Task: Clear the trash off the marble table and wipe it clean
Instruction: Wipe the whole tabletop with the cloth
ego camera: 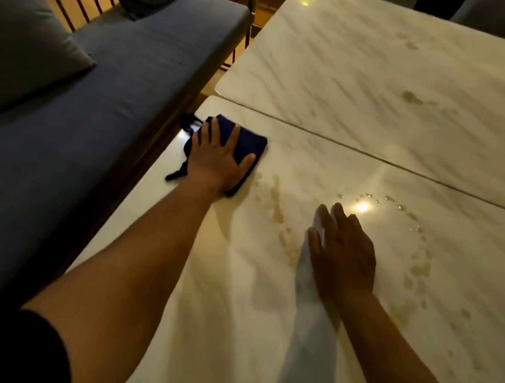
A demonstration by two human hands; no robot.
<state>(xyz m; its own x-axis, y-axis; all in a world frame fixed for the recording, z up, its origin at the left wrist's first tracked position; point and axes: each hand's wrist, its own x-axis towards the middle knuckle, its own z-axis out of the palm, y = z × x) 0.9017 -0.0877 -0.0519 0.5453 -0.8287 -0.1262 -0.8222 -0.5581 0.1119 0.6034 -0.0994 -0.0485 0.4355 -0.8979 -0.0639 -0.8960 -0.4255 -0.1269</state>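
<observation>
Wiping is under way: the left hand (217,156), fingers spread, presses a dark blue folded cloth (247,143) onto the white marble table (383,80) at centre-left. The right hand (344,255), fingers together, rests flat on a white cloth (308,323). Next, I judge, the blue cloth should sweep right across the brownish wet streaks (278,203).

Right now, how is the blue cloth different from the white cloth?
The blue cloth is dark and folded small; the white cloth is pale and trails long. The left hand presses the blue one flat near the table's edge; the right hand rests on the white one mid-table. Both lie on the marble table.

A café or restaurant: marble tables (383,80) pushed together beside a cushioned bench (116,81).
</observation>
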